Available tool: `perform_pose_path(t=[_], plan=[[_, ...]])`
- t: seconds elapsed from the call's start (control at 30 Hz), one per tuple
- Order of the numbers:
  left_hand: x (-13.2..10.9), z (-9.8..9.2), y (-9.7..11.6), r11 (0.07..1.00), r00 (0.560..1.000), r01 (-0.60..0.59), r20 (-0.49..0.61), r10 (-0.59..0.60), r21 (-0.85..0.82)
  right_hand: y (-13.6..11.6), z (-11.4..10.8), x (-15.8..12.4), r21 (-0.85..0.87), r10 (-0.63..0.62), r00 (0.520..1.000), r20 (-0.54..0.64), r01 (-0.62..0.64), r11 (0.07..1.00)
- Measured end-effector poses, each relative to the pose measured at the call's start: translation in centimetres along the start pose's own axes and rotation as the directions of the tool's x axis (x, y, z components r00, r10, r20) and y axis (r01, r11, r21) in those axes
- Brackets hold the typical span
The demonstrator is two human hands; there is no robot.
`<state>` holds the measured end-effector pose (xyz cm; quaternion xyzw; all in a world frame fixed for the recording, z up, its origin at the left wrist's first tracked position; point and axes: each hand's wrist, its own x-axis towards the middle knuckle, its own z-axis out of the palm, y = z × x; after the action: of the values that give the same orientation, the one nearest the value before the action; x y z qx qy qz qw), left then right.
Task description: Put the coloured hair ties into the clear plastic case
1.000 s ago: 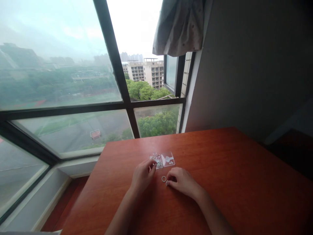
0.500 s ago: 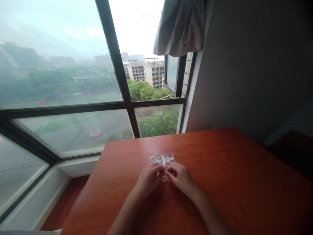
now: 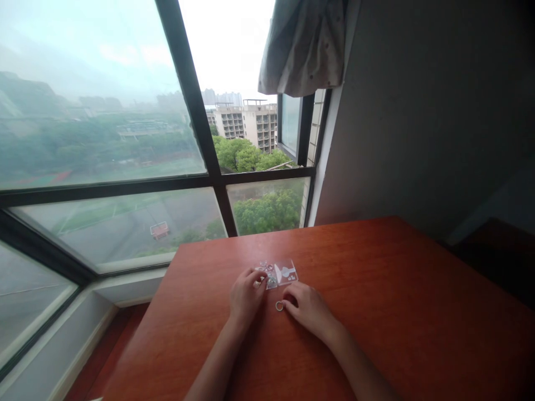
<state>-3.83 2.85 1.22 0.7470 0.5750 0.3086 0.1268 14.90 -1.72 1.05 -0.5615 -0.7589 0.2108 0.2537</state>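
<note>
A small clear plastic box (image 3: 287,271) lies unfolded on the table; its right half carries a white print. Several small shiny rings or trinkets (image 3: 266,269) sit in and around its left half. My left hand (image 3: 244,298) is at the box's left front, its thumb and fingers drawn together around something small and pale that I cannot make out. A single light-coloured ring (image 3: 279,306) lies flat on the wood in front of the box. Right beside it is my right hand (image 3: 308,305), its thumb tip at the ring's edge and a gap between thumb and curled forefinger.
The reddish-brown wooden table (image 3: 368,267) reaches from under my arms to the window. Dark window frames (image 3: 215,179) run behind and left of it, with a gathered curtain (image 3: 303,50) above. A grey wall (image 3: 393,122) rises on the right.
My hands, close together above the ring before, have parted. The left moved left to the trinkets beside the box; the right stays near the ring. More of the box shows. The view shifted slightly.
</note>
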Motion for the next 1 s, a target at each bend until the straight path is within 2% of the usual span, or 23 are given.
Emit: perform_pose_path(t=[0.27, 0.63, 1.0], plan=[[0.2, -0.1, -0.2, 0.999, 1.0, -0.008, -0.003, 0.008, -0.035, -0.1, -0.1, 0.0, 0.005, 0.025, 1.0, 0.019, -0.025, 1.0], [0.2, -2.1, -1.4, 0.997, 0.995, 0.043, -0.081, -0.049, -0.07, 0.0, -0.2, 0.0, 0.031, 0.027, 0.999, 0.041, -0.028, 0.999], [0.2, -2.1, -1.4, 0.996, 0.997, 0.017, -0.079, -0.024, -0.092, -0.1, 0.0, 0.1, 0.037, 0.046, 0.998, 0.053, -0.048, 0.998]])
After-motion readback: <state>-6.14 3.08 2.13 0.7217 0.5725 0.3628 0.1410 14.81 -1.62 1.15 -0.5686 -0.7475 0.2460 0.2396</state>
